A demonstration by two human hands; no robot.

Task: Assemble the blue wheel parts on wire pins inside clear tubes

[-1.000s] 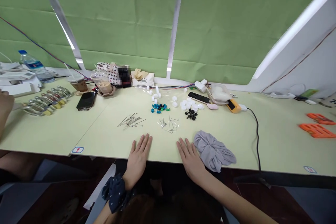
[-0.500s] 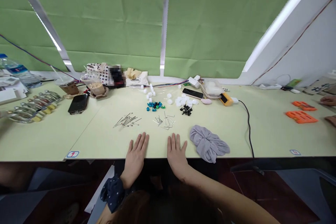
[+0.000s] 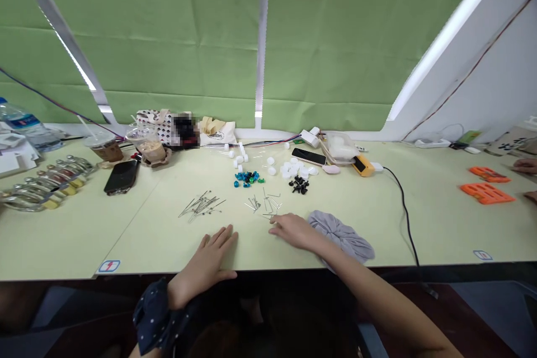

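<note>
My left hand (image 3: pixel 212 257) lies on the table near its front edge, fingers stretched out and thumb apart. Just beyond it is a loose pile of thin metal pins (image 3: pixel 202 205) with small heads. My right hand (image 3: pixel 293 230) is turned inward over the table, its fingers bent and slightly apart. Its fingertips are at the end of an L-shaped metal wire (image 3: pixel 267 215), which rests on the table. Other bent wires (image 3: pixel 268 201) and a small cluster of short pins (image 3: pixel 253 204) lie just beyond. A grey cloth band (image 3: pixel 344 235) sits partly under my right forearm.
Blue and green plastic pieces (image 3: pixel 248 178), black pieces (image 3: pixel 299 185) and white caps (image 3: pixel 293 168) lie farther back. Phones (image 3: pixel 121 177), drink cups (image 3: pixel 151 151) and a black cable (image 3: pixel 403 196) are around. Orange trays (image 3: pixel 486 192) lie at right, near another person's hand (image 3: pixel 525 165).
My right hand has turned from lying flat and reached forward to the bent wires. My left hand has slid slightly left and angled inward, still flat. The view has tilted a little.
</note>
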